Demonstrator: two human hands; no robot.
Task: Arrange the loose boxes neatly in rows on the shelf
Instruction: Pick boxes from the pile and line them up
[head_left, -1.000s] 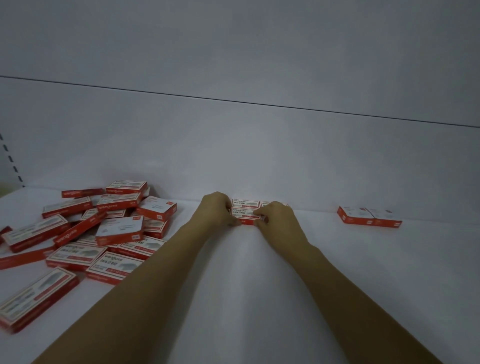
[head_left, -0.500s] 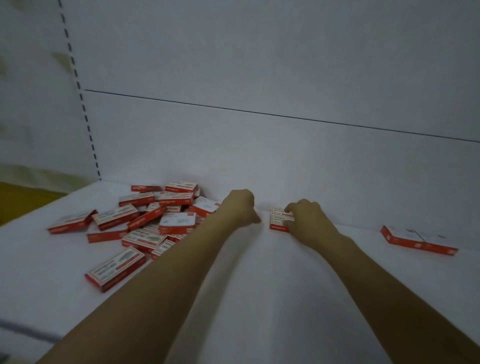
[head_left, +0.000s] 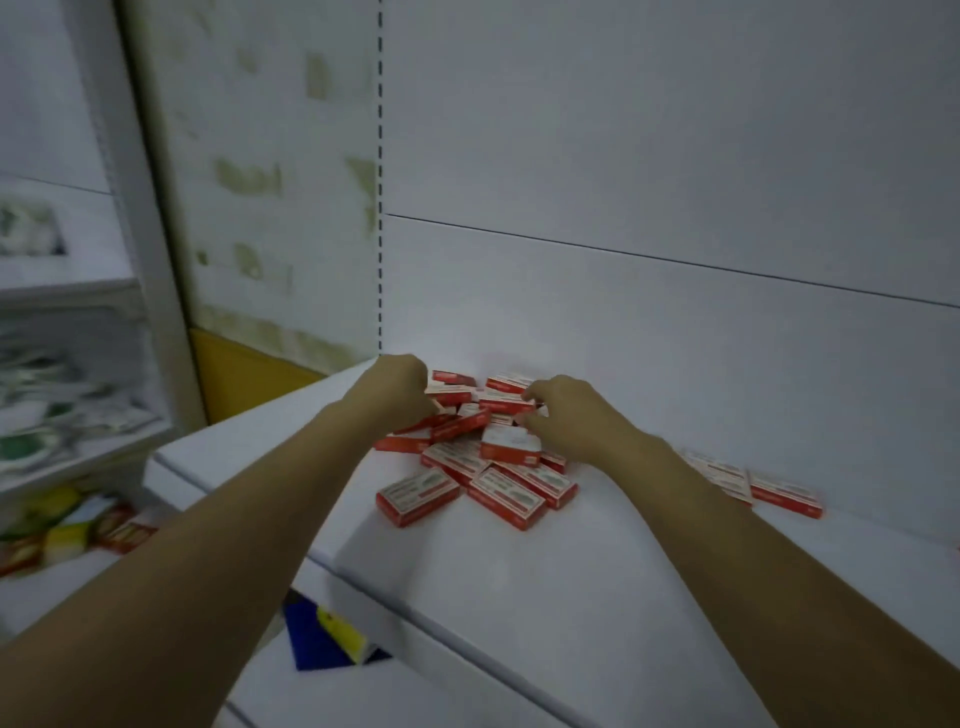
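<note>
At centre frame on the shelf (head_left: 519, 597), I see left hand (head_left: 402, 389) and right hand (head_left: 569, 415) curled over the red boxes (head_left: 483, 467), grip unclear; they look light, stiff, best pinched by their long edges.

The white shelf (head_left: 571, 597) under my arms carries a loose pile of red-and-white boxes (head_left: 467, 457), heaped crosswise beneath and between my left hand (head_left: 400, 389) and right hand (head_left: 566, 415). A few boxes at the pile's edge lie flat, nearer me than my fingers. To the right of my right wrist, by the back panel, a short row of boxes (head_left: 784, 493) lies flat, partly hidden by my forearm.
</note>
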